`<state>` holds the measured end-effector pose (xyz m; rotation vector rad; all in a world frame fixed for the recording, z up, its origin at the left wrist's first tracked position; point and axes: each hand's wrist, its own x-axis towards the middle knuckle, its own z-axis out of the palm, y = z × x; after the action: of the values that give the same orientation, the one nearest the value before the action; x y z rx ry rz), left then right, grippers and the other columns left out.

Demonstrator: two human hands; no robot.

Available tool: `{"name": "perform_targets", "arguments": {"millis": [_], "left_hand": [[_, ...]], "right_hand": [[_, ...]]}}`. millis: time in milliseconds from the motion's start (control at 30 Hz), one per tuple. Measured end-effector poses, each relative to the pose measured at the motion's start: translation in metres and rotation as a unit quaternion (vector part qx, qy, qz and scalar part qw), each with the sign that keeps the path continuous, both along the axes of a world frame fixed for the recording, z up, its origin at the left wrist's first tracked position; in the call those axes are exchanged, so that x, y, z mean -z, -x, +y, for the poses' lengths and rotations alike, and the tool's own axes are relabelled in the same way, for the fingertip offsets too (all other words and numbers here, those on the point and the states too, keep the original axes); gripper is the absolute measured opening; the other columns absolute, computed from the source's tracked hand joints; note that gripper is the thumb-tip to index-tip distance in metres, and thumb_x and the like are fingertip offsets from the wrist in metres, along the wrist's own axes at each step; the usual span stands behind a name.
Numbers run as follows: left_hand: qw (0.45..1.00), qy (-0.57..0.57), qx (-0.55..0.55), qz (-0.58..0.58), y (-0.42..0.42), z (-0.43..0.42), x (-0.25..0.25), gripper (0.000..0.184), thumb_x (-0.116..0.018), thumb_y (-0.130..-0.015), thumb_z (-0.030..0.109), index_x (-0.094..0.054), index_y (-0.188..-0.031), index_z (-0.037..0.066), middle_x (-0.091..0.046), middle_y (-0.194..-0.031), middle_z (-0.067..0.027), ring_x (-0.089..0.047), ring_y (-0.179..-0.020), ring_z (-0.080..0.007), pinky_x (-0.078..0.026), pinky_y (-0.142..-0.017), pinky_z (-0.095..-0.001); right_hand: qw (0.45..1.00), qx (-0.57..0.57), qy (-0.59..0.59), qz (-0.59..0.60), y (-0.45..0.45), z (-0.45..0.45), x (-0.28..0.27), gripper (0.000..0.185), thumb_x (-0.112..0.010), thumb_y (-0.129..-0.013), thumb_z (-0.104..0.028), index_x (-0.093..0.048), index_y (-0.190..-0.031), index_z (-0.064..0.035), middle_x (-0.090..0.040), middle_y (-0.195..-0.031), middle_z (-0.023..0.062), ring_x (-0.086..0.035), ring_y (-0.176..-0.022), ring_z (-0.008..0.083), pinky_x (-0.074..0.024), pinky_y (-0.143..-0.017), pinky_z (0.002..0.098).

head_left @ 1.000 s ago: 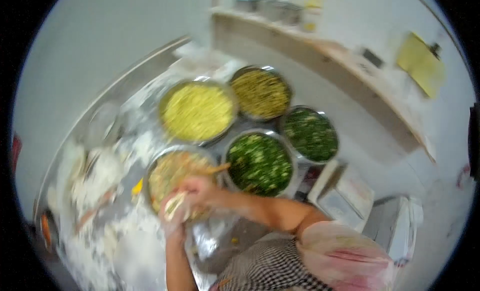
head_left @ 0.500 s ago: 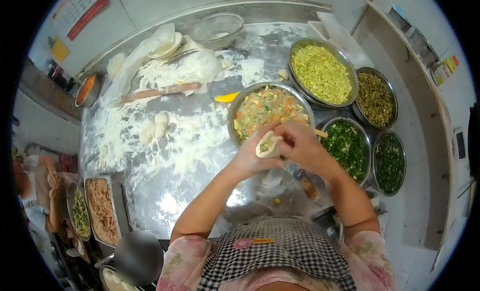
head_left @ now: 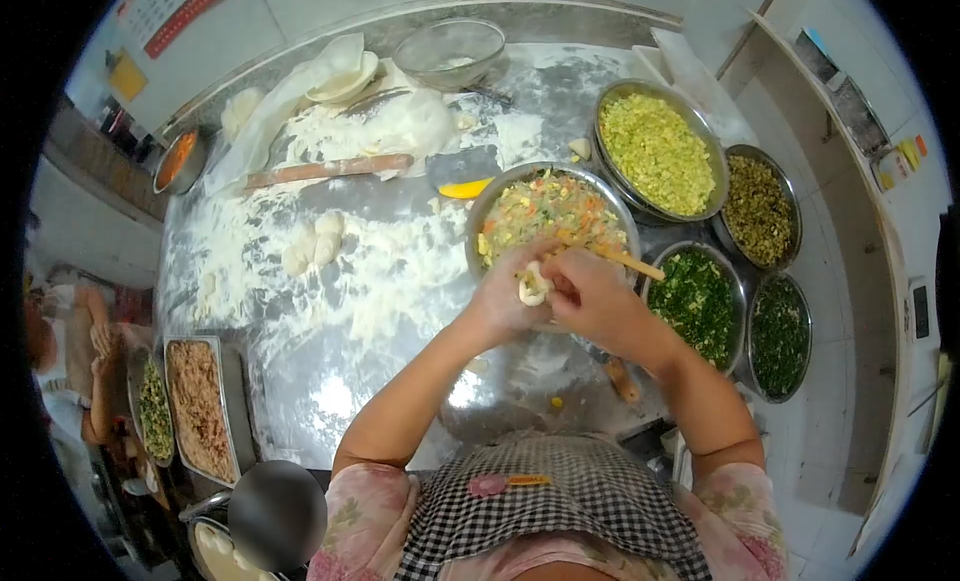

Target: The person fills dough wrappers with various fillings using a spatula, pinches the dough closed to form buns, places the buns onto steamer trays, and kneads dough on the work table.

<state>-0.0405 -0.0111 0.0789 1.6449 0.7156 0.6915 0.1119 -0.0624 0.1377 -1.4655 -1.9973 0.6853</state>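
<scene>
Cupping: the left hand point(head_left: 500, 305) has its fingers curled round a small dough wrapper point(head_left: 534, 291), filling showing at its mouth.
Pinching: the right hand point(head_left: 602, 297) grips the wrapper's edge between its fingers — both hands meet on the one piece.
Wrapper's place: above the bench point(head_left: 300, 331), at the near side of a steel bowl point(head_left: 471, 239) of mixed filling with orange and yellow bits.
Wooden stick: the stick point(head_left: 640, 265) slants across that bowl's right side, just above the right hand; whether the fingers touch it, I cannot tell.
Right of the bowl: yellow chopped filling point(head_left: 662, 151), brownish-green filling point(head_left: 758, 206) and two lots of dark green filling, the nearer one point(head_left: 692, 303) and the outer one point(head_left: 780, 336), each in a round metal bowl.
Left of the bowl: a yellow handle point(head_left: 466, 188) lies just beside the rim, and a floury rolling pin point(head_left: 328, 170) lies further left.
Floured middle: pale dough pieces point(head_left: 314, 243) rest together on the bench, well apart from the hands.
Under the right forearm: a wooden-handled tool point(head_left: 621, 381), partly hidden.
Far left: a metal tray point(head_left: 237, 421) of pinkish-brown filling — beyond it, another person's hands point(head_left: 103, 346).
</scene>
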Motion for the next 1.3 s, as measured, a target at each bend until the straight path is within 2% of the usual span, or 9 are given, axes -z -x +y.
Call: {"name": "perform_targets", "arguments": {"millis": [67, 367, 600, 900, 1000, 1100, 1200, 1233, 1300], "left_hand": [[0.992, -0.117, 0.011, 0.042, -0.002, -0.001, 0.006, 0.079, -0.073, -0.065, 0.003, -0.035, -0.134, 0.005, -0.056, -0.113, -0.0089, -0.055, -0.103, -0.0164, -0.043, -0.089, -0.0283], [0.999, 0.001, 0.04, -0.016, -0.005, 0.006, -0.004, 0.092, -0.072, -0.064, 0.002, -0.021, -0.141, 0.009, -0.057, -0.113, -0.008, -0.055, -0.1, -0.0158, -0.043, -0.089, -0.0285], [0.996, -0.06, -0.015, 0.063, -0.01, 0.009, -0.002, 0.073, -0.07, -0.065, 0.009, -0.038, -0.131, 0.005, -0.058, -0.109, -0.0117, -0.057, -0.098, -0.0208, -0.044, -0.087, -0.0301], [0.987, -0.132, -0.034, 0.087, -0.017, 0.015, 0.019, 0.064, -0.072, -0.065, 0.013, -0.046, -0.123, 0.003, -0.056, -0.108, -0.0186, -0.053, -0.104, -0.0335, -0.043, -0.087, -0.0371], [0.984, -0.117, -0.021, 0.131, -0.013, 0.014, 0.007, 0.065, -0.071, -0.066, 0.012, -0.044, -0.125, 0.005, -0.054, -0.111, -0.0191, -0.051, -0.107, -0.0323, -0.042, -0.089, -0.0366], [0.979, -0.103, -0.053, 0.166, -0.006, 0.012, 0.013, 0.069, -0.071, -0.067, 0.01, -0.04, -0.129, 0.006, -0.052, -0.116, -0.0177, -0.052, -0.107, -0.0276, -0.041, -0.089, -0.0349], [0.988, -0.076, -0.041, 0.128, -0.002, 0.015, 0.018, 0.075, -0.072, -0.067, 0.012, -0.036, -0.133, 0.007, -0.053, -0.117, -0.0164, -0.053, -0.107, -0.0258, -0.041, -0.09, -0.0335], [0.989, -0.072, -0.042, 0.125, -0.001, 0.013, 0.017, 0.076, -0.071, -0.067, 0.012, -0.035, -0.134, 0.008, -0.054, -0.115, -0.0156, -0.053, -0.105, -0.0253, -0.041, -0.09, -0.0329], [0.99, -0.067, -0.03, 0.121, -0.001, 0.016, 0.013, 0.077, -0.071, -0.068, 0.012, -0.033, -0.135, 0.007, -0.056, -0.111, -0.0144, -0.055, -0.102, -0.0241, -0.042, -0.089, -0.0314]], "right_hand": [[0.999, -0.017, -0.033, -0.004, -0.004, 0.001, 0.007, 0.02, -0.058, -0.077, -0.008, -0.053, -0.096, -0.002, -0.055, -0.083, 0.0154, -0.057, -0.076, 0.031, -0.0462, -0.067, 0.0371], [0.998, -0.002, 0.058, -0.003, -0.009, 0.02, -0.004, 0.015, -0.057, -0.079, -0.011, -0.054, -0.091, -0.0024, -0.056, -0.082, 0.0153, -0.057, -0.074, 0.0311, -0.0447, -0.065, 0.0384], [0.999, 0.011, -0.032, 0.011, -0.008, 0.017, 0.004, 0.019, -0.055, -0.078, -0.014, -0.052, -0.094, -0.0032, -0.057, -0.085, 0.0156, -0.058, -0.082, 0.0325, -0.0458, -0.074, 0.0403], [0.988, 0.029, -0.102, -0.11, 0.0, 0.025, 0.035, 0.016, -0.057, -0.074, -0.006, -0.056, -0.09, -0.0052, -0.057, -0.077, 0.0112, -0.058, -0.064, 0.0262, -0.0469, -0.06, 0.0348], [0.994, 0.049, 0.056, 0.08, -0.013, 0.03, 0.011, 0.015, -0.059, -0.077, -0.012, -0.056, -0.089, -0.0036, -0.057, -0.076, 0.0156, -0.058, -0.066, 0.0263, -0.0476, -0.06, 0.0352], [0.952, 0.088, 0.057, 0.288, -0.04, 0.033, -0.011, 0.017, -0.059, -0.079, -0.011, -0.059, -0.093, -0.0018, -0.059, -0.077, 0.0155, -0.058, -0.065, 0.0228, -0.0471, -0.06, 0.031], [0.955, 0.106, 0.154, 0.232, -0.059, 0.04, 0.005, 0.023, -0.057, -0.081, -0.012, -0.059, -0.101, -0.0012, -0.059, -0.076, 0.0126, -0.058, -0.066, 0.021, -0.0471, -0.062, 0.0296], [0.985, 0.108, 0.044, -0.124, -0.07, 0.042, 0.046, 0.028, -0.058, -0.081, -0.012, -0.059, -0.107, -0.0032, -0.059, -0.079, 0.0107, -0.057, -0.069, 0.0196, -0.0465, -0.065, 0.0288], [0.983, 0.101, -0.042, -0.148, -0.062, 0.027, 0.064, 0.029, -0.058, -0.081, -0.012, -0.059, -0.108, -0.0042, -0.058, -0.08, 0.012, -0.057, -0.071, 0.0222, -0.0462, -0.066, 0.0308]]}}
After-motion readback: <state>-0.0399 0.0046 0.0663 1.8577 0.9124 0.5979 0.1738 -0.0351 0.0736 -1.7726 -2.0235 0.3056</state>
